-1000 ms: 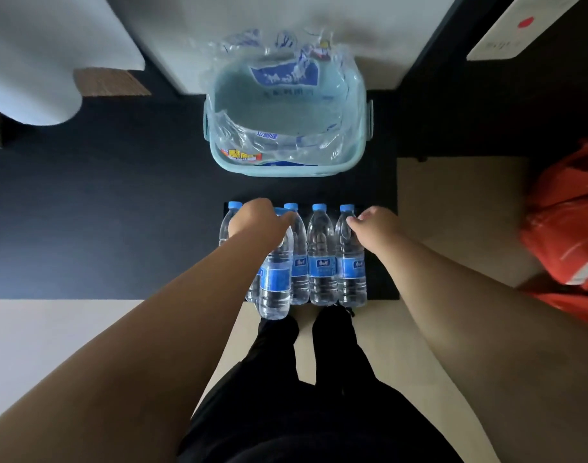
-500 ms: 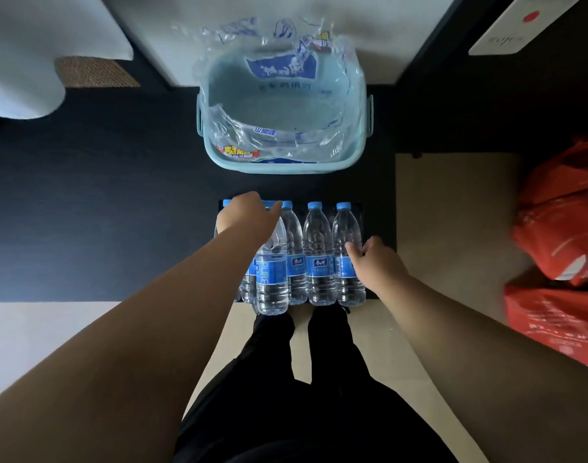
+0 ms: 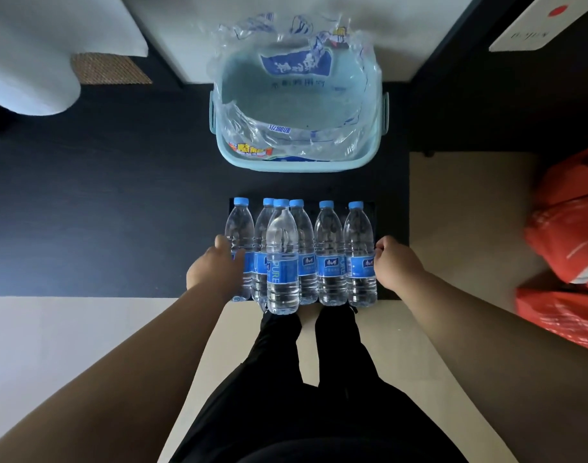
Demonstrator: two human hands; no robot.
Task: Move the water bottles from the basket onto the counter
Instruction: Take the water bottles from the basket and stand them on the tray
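Several clear water bottles with blue caps and blue labels stand in a tight row near the front edge of the dark counter (image 3: 102, 212). One bottle (image 3: 282, 248) stands just in front of the row. My left hand (image 3: 212, 272) cups the leftmost bottle (image 3: 240, 228) at label height, thumb up along its side. My right hand (image 3: 397, 265) has its fingers curled and touches the label of the rightmost bottle (image 3: 359, 235) from the right. Behind the row, the light blue basket (image 3: 285, 165) holds only crumpled clear plastic wrap (image 3: 285, 135).
Red plastic bags (image 3: 569, 228) lie on the floor at the right. At the counter's far left are a white rounded object (image 3: 35, 61) and a woven mat (image 3: 108, 68). A white card with a red dot (image 3: 546, 25) is at the top right. My black-trousered legs stand below the counter edge.
Both hands have come down from the bottle caps to the two ends of the row at label height. The caps are now uncovered.
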